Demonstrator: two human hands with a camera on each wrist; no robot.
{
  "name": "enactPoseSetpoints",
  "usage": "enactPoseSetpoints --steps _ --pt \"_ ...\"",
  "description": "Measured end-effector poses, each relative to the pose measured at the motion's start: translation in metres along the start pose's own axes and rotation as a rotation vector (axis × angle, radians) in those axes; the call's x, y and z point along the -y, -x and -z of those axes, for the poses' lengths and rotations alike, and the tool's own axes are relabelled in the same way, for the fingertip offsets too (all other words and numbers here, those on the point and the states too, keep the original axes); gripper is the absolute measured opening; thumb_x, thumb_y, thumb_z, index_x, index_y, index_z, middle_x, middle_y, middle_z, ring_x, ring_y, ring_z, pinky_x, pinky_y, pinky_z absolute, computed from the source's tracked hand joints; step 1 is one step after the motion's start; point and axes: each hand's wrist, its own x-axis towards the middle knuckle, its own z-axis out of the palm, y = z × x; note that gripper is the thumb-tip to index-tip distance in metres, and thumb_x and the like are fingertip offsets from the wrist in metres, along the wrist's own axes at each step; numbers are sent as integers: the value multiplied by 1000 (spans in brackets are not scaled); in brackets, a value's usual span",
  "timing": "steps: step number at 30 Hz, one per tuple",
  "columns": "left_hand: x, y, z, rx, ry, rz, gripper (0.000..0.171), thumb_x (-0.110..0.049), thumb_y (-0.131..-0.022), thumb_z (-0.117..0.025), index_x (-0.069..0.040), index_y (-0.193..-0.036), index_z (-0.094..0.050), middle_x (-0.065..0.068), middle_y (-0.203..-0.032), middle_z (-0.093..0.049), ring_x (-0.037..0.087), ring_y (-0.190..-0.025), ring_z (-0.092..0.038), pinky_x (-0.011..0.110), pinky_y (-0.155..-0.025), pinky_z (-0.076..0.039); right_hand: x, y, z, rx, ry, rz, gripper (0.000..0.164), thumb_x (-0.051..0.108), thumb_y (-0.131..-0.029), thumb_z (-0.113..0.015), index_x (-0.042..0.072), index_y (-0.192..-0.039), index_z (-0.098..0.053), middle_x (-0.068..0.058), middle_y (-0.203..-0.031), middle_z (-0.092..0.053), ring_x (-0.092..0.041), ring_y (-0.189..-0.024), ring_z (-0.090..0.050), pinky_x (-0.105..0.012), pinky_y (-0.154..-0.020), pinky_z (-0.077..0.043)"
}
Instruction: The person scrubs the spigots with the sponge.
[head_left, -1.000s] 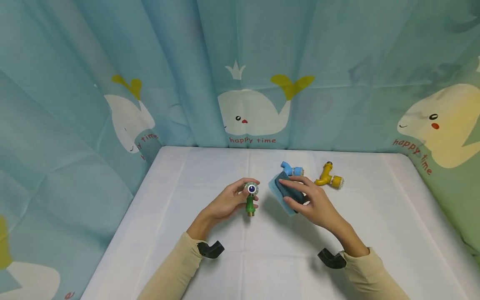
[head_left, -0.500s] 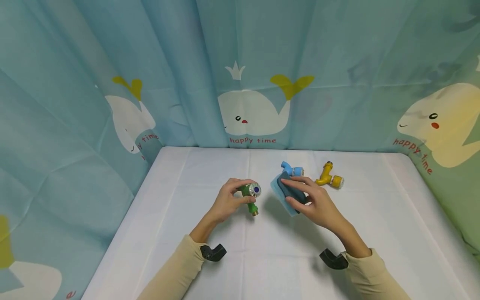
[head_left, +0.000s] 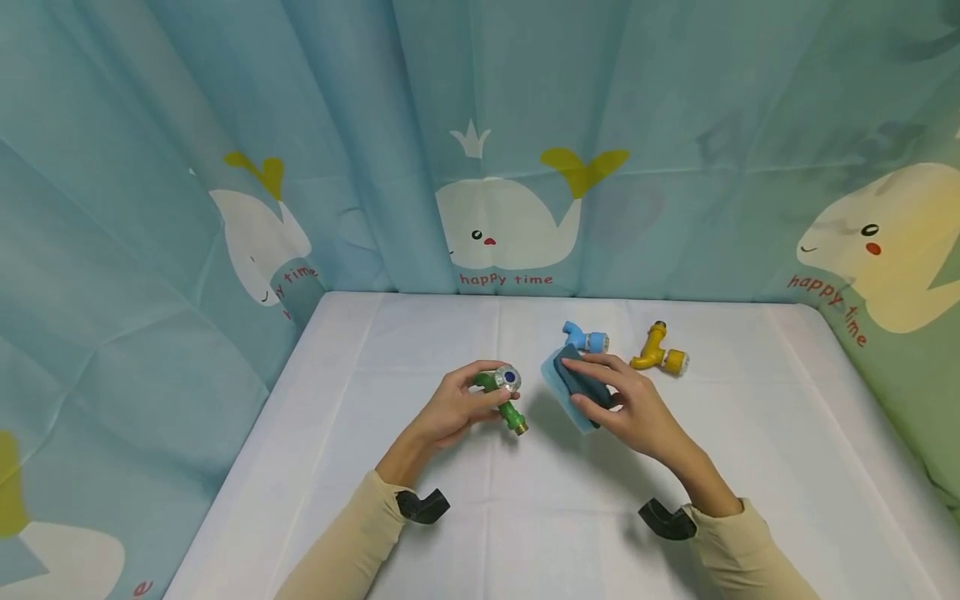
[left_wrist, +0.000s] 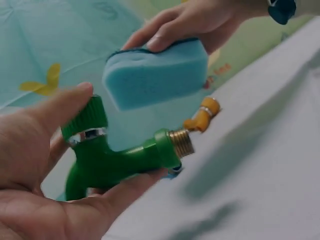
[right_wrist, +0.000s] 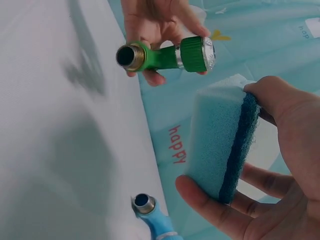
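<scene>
My left hand (head_left: pixel 461 406) holds a green tap (left_wrist: pixel 122 160) between thumb and fingers, above the white table. The tap has a ribbed green knob with a silver band and a brass threaded end; in the head view that end points down and right. My right hand (head_left: pixel 633 404) grips a light blue sponge (right_wrist: pixel 217 135) by its edges, its dark blue scouring layer (right_wrist: pixel 240 147) toward the palm. A small gap separates sponge and tap, with the sponge to the right of the tap in the head view.
A light blue tap (head_left: pixel 585 340) lies on the white table (head_left: pixel 405 333) just behind the sponge. To its right lies a yellow tap (head_left: pixel 658 352). A blue curtain (head_left: pixel 360 125) with printed whales hangs along the table's back and sides.
The green tap has turned in my left hand, its threaded end swinging from straight down toward the lower right, and my grip on it has shifted. My right hand and the sponge have barely moved.
</scene>
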Motion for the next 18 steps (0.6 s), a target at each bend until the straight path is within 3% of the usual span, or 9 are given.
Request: enactPoseSetpoints --steps 6,11,18 --pt "5 0 -1 -86 57 -48 44 13 -95 -63 4 -136 -51 13 -110 -68 28 -97 -74 37 -80 -63 0 0 0 6 -5 -12 49 11 -90 -80 18 -137 -68 -12 -137 -60 -33 -115 -64 -27 -62 -59" --pt "6 -1 -2 -135 83 -30 58 17 -90 -66 7 -143 -46 9 -105 -69 21 -93 -74 35 -79 -63 -1 1 3 1 3 -19 50 11 -90 -80 18 -138 -67 -11 -137 -60 -33 -115 -64 -28 -63 -60" --pt "8 0 -1 -78 24 28 53 19 -92 -62 20 -141 -40 12 -105 -74 18 -96 -73 34 -86 -61 -1 1 7 -24 3 -23 51 7 -89 -80 15 -137 -67 -11 -137 -60 -34 -115 -63 -28 -65 -61"
